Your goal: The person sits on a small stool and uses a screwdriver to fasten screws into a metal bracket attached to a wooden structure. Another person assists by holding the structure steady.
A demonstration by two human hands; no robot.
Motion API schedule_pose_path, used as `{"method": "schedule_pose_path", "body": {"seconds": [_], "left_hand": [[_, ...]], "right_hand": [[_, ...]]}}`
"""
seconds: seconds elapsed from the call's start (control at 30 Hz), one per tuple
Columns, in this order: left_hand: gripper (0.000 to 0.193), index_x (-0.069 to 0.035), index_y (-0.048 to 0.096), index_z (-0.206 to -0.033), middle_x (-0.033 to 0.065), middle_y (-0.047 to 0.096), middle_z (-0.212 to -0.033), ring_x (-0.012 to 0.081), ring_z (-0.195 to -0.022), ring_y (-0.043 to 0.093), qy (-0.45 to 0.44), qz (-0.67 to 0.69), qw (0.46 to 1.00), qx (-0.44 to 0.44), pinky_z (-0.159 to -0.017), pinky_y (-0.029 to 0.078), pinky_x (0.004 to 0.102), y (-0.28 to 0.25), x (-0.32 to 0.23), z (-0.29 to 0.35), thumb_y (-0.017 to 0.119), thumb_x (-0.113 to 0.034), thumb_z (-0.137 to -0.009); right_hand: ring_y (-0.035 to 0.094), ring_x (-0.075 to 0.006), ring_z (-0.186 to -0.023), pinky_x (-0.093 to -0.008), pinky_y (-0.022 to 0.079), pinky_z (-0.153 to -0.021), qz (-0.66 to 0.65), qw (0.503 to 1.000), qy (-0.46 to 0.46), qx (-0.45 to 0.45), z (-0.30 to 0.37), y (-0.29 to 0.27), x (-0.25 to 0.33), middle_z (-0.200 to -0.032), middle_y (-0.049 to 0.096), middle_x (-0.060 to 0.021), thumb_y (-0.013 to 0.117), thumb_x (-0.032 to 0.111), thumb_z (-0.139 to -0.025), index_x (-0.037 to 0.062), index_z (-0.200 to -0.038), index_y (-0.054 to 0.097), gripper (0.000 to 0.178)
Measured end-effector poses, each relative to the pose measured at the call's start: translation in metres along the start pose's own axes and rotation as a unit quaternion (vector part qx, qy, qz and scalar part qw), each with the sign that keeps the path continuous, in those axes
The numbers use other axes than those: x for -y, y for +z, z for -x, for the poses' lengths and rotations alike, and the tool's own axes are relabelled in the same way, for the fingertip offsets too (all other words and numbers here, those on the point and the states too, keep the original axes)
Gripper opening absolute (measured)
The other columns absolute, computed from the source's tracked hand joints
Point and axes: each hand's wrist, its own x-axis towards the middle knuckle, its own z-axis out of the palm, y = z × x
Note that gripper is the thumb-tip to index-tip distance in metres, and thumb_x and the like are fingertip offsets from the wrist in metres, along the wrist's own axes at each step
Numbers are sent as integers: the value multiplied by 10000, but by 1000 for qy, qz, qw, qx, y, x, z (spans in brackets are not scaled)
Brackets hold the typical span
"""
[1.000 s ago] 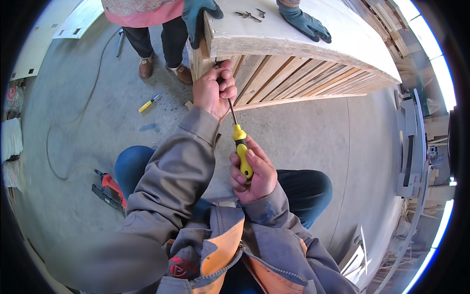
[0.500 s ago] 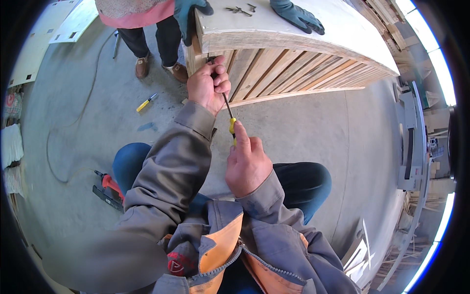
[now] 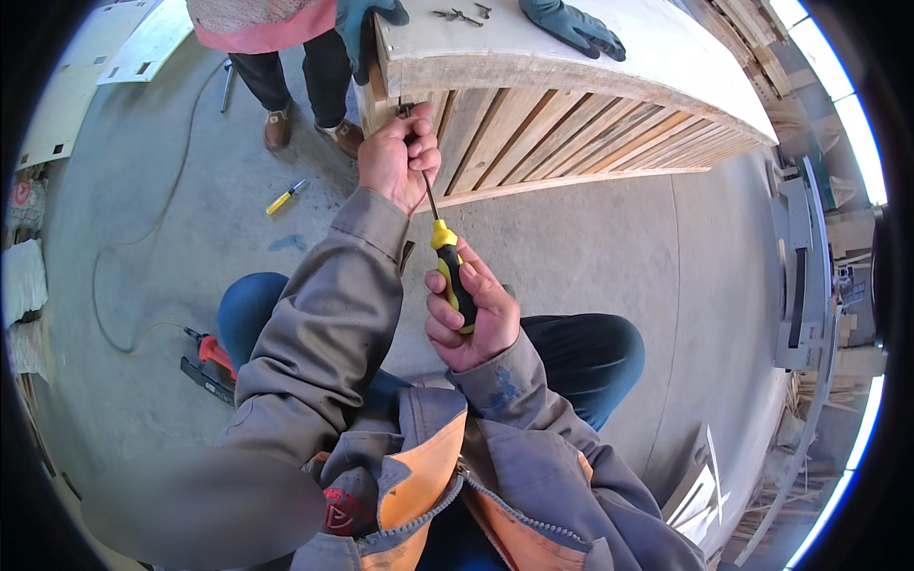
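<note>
My right hand (image 3: 476, 314) is closed around the handle of a yellow-and-black screwdriver (image 3: 452, 271), palm turned up. The shaft runs up and away to my left hand (image 3: 395, 157). That hand is closed at the near left corner of a slatted wooden crate (image 3: 571, 68), with fingers curled round a small dark piece (image 3: 407, 112) by the screwdriver's front end. What the tip touches is hidden by my fingers. Several small metal fittings (image 3: 459, 17) lie on the crate's pale top.
Across the crate stands a person, one gloved hand (image 3: 354, 33) at its corner and another gloved hand (image 3: 576, 33) flat on top. On the floor lie a yellow-handled tool (image 3: 286, 197) and a red-and-black power tool (image 3: 211, 366) with a hose (image 3: 98, 276). Machinery (image 3: 802, 276) stands at right.
My right hand has rolled from back up to palm up, uncovering the screwdriver's handle. My left hand stays at the crate corner with only a slight shift.
</note>
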Motion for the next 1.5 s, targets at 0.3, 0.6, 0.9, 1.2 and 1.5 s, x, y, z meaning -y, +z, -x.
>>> {"method": "schedule_pose_path", "body": {"seconds": [0.3, 0.6, 0.9, 1.2, 1.5], "left_hand": [[280, -6, 581, -1187, -5, 566, -859, 67, -542, 398, 14, 8, 999, 36, -428, 300, 204, -1, 6, 7, 426, -81, -966], [240, -10, 558, -1174, -2, 544, -848, 56, -533, 382, 32, -33, 999, 0, -417, 281, 198, 10, 8, 9, 415, -58, -988], [238, 8, 569, -1142, 8, 531, -831, 61, -530, 374, 54, -71, 995, -34, -417, 282, 203, 17, 10, 15, 409, -66, -982], [234, 18, 578, -1124, 15, 548, -833, 57, -530, 379, 57, -78, 995, -38, -427, 289, 205, 12, 8, 10, 413, -40, -969], [239, 29, 587, -1110, 13, 548, -817, 60, -526, 374, 55, -72, 995, -47, -432, 291, 208, 16, 7, 7, 410, -41, -965]], "right_hand": [[394, -94, -557, -219, 272, -437, -56, 997, 21, 46, -2, -8, -1, -985, 511, -81, 492, 219, -1010, 199, -1485, 384, 488], [475, -118, -578, -231, 316, -426, 91, 994, 2, -68, 3, 12, 4, -996, 566, -107, 533, 192, -987, 180, -1487, 383, 522], [667, -370, -794, -385, 552, -735, 858, 391, -288, -166, 14, 31, -17, -989, 613, -225, 587, 36, -897, 46, -1439, 462, 556], [426, -119, -559, -243, 360, -484, 308, 937, -83, -144, 3, 15, 3, -920, 555, -87, 518, 163, -998, 97, -1487, 421, 503], [473, -173, -583, -314, 411, -495, 123, 986, 33, -112, 7, 10, 21, -930, 548, -97, 553, 193, -970, 122, -1504, 368, 570]]}}
